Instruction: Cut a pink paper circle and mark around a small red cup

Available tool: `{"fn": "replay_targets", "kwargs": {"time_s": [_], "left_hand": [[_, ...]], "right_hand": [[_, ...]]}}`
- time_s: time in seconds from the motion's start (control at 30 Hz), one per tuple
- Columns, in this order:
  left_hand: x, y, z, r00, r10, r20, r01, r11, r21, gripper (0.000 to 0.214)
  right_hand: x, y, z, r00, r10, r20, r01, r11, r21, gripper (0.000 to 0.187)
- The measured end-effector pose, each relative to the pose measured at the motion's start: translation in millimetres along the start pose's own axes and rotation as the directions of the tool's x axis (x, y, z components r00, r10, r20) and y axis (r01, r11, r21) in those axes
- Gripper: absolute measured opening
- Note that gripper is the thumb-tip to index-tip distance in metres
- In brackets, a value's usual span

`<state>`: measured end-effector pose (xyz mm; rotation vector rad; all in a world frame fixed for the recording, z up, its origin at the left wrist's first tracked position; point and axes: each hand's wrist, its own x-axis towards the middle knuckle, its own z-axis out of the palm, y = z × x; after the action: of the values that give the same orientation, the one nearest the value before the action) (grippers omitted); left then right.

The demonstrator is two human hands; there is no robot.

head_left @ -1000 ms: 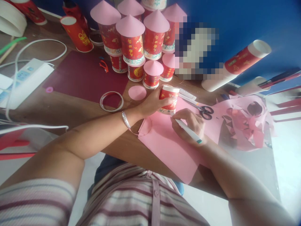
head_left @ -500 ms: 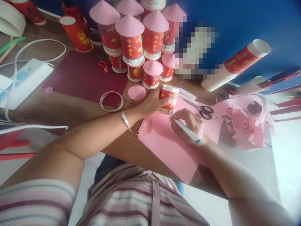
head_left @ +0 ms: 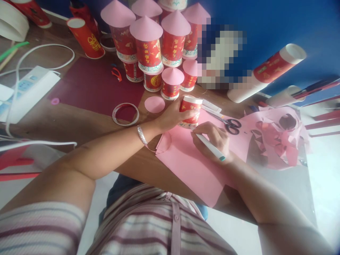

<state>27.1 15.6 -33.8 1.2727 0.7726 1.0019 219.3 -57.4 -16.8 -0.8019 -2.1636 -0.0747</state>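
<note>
Here, the left hand [head_left: 171, 117] grips a likely light, crushable cup [head_left: 192, 105], best held mid-wall. At its five o'clock, the right hand [head_left: 215, 135] pinches a pen [head_left: 212, 147].

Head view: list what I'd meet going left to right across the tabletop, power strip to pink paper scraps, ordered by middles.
Power strip → white ring → pink paper disc → red cup in the left hand → white marker in the right hand → scissor handles → pink paper scraps.
</note>
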Motion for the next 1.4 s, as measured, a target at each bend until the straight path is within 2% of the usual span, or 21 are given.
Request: {"fn": "replay_targets", "kwargs": {"time_s": [0.2,0.53,0.8,0.97,1.2,1.4], "left_hand": [[-0.5,-0.9,-0.4,1.000,-0.024,-0.018,0.024,1.000,0.013,0.043],[-0.3,0.2,0.0,0.999,-0.031,-0.008,0.031,0.999,-0.014,0.054],[0.7,-1.7,-0.8,1.000,-0.027,-0.006,0.027,1.000,0.013,0.047],[0.9,-3.1,-2.0,1.000,-0.014,0.003,0.014,1.000,0.005,0.054],[1.3,-2.3,-1.5,1.000,-0.003,-0.002,0.003,1.000,-0.002,0.049],[1.0,-3.3,-1.9,1.000,-0.005,-0.009,0.005,1.000,-0.012,0.041]], "right_hand": [[0.3,1.4,0.2,1.000,0.005,-0.002,-0.005,1.000,0.010,0.019],[1.3,2.7,1.1,0.999,0.007,-0.048,-0.008,1.000,-0.019,0.023],[2.4,4.2,1.4,0.997,0.005,-0.079,-0.007,1.000,-0.024,0.023],[1.6,4.6,0.6,0.998,0.004,-0.067,-0.007,0.999,-0.047,0.022],[0.5,3.7,2.5,0.997,0.010,-0.082,-0.013,0.999,-0.037,0.022],[-0.4,1.9,0.5,0.999,0.023,-0.039,-0.026,0.996,-0.085,0.018]]}}
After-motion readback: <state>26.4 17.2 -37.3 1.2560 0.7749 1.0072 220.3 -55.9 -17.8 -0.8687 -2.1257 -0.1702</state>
